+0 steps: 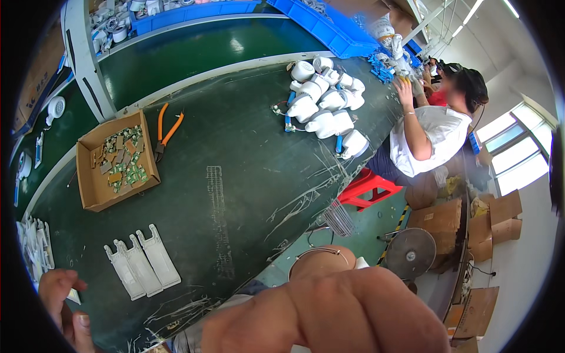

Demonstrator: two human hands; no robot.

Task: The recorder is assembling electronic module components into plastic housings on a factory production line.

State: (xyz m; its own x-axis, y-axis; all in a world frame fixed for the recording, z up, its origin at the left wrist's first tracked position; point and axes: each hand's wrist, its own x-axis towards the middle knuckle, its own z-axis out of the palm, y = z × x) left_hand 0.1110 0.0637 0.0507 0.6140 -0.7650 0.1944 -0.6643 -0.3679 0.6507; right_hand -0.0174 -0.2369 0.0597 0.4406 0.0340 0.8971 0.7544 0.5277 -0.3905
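Observation:
My right hand (pixel 347 306) is raised close in the lower middle, its knuckles large and fingers curled. Whatever it may hold is hidden. At the lower left edge my left hand (pixel 59 306) has its thumb and fingers apart, with nothing seen between them. A pile of white plastic parts (pixel 38 250) lies just beyond that hand. To its right, three flat white plastic housings (pixel 141 263) rest side by side on the green work table (pixel 194 235).
An open cardboard box (pixel 150 167) holds several small circuit boards. Orange-handled pliers (pixel 170 132) lie beside it. White fan-like units (pixel 323 100) are heaped at the far right of the table. Beyond, a person (pixel 426 138) sits on a red stool (pixel 368 188). Blue bins (pixel 329 26) stand at the back.

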